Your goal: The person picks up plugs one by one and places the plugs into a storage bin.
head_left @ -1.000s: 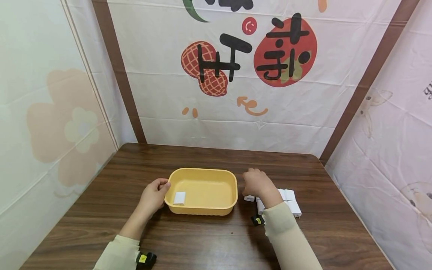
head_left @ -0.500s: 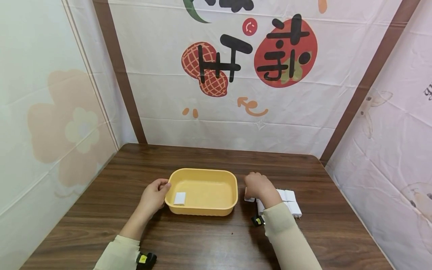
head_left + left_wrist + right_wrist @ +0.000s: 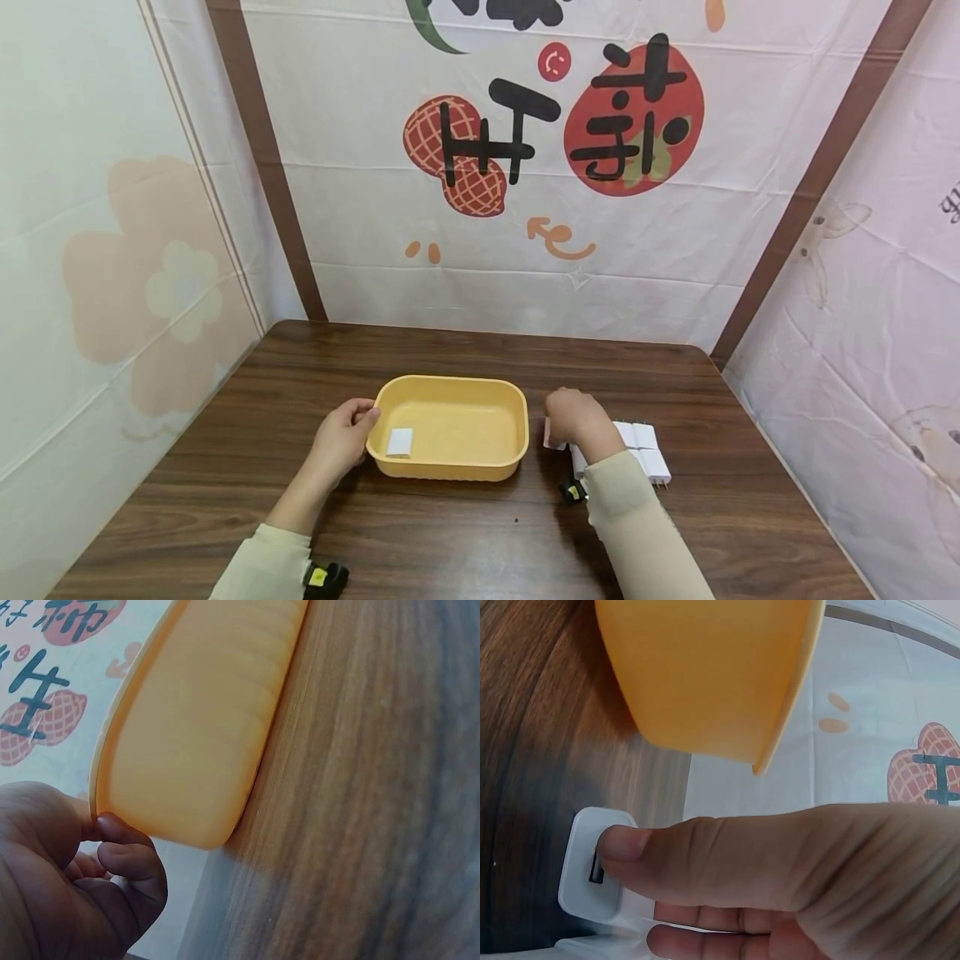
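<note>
A yellow plastic bin [image 3: 450, 471] stands on the table, with one white charger [image 3: 399, 442] lying in its left front corner. My left hand [image 3: 343, 437] pinches the bin's left rim between thumb and curled fingers. To the right of the bin, my right hand [image 3: 581, 421] grips a white USB charger [image 3: 581, 881]. The right wrist view shows the thumb [image 3: 626, 844] pressed over the slot on the charger's face, while the other fingers lie behind it. The charger is low at the table, and the hand hides part of it in the head view.
Several more white chargers [image 3: 652, 465] with metal prongs lie together under and beside the right forearm. Black straps with yellow labels [image 3: 325, 579] hang at both wrists. A printed white cloth [image 3: 525, 292] rises behind the brown wooden table [image 3: 480, 550].
My right hand has shifted slightly down and toward me at the charger beside the bin. The left hand, the bin and the charger inside it hold their places.
</note>
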{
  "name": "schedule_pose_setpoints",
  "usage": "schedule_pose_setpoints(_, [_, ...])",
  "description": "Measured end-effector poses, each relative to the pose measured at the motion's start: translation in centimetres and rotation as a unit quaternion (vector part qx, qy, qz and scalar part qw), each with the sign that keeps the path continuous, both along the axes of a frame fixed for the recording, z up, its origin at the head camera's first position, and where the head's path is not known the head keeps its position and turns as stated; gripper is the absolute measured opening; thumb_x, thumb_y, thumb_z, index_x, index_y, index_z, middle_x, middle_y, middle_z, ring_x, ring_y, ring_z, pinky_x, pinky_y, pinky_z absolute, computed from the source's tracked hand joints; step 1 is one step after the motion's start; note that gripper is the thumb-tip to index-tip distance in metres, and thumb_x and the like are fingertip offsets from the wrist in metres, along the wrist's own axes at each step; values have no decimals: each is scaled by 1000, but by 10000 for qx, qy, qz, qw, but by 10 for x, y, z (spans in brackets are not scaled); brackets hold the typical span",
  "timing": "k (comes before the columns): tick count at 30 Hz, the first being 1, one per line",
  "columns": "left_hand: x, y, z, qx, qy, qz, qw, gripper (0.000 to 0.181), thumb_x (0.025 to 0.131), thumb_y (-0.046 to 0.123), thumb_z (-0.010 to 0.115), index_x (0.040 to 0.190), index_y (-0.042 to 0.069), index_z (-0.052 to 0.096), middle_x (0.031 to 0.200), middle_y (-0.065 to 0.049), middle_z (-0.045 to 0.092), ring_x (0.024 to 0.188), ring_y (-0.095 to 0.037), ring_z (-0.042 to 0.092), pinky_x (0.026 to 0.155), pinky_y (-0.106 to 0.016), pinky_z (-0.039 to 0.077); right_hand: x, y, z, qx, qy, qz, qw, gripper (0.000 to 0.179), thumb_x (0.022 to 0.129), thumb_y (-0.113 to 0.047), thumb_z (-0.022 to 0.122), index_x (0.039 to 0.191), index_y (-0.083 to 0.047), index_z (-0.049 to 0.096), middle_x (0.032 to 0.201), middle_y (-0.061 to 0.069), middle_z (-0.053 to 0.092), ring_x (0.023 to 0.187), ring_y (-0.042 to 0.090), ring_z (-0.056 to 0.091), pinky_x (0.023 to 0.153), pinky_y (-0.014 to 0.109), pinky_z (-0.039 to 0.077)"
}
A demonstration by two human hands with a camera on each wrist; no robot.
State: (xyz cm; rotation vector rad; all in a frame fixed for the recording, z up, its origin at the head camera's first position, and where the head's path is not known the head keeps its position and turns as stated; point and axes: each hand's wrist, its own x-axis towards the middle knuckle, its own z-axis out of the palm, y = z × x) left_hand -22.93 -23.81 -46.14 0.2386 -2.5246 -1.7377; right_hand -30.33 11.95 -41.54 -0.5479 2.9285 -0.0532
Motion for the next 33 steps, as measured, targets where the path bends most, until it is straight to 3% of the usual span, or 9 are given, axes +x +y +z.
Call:
schedule_pose_setpoints(13, [-1, -1, -1, -76, 12, 5, 10000, 36, 108, 23, 53, 134, -3, 56, 107, -18, 63, 56, -11, 50, 46, -23, 42, 0, 4, -2, 85, -94, -180, 9998, 18, 73, -10, 90, 78, -14, 73, 87, 3, 70, 73, 22, 56, 69, 42, 51])
schedule_pose_setpoints(25, [-1, -2, -3, -38, 49, 13, 10000, 35, 108, 21, 52, 133, -3, 56, 105, -18, 63, 54, -9, 48, 45, -22, 41, -4, 5, -6, 49, -107, -91, 9999, 18, 74, -11, 88, 74, -14, 71, 84, 2, 68, 71, 22, 55, 67, 41, 49])
schedule_pose_setpoints(33, [-1, -2, -1, -120, 16, 60, 9999, 36, 108, 23, 55, 132, -2, 57, 108, -17, 64, 60, -13, 53, 48, -23, 44, -9, 9, -7, -48, -149, -59, 9999, 18, 75, -13, 88, 75, -16, 70, 82, 0, 66, 70, 21, 55, 64, 39, 49])
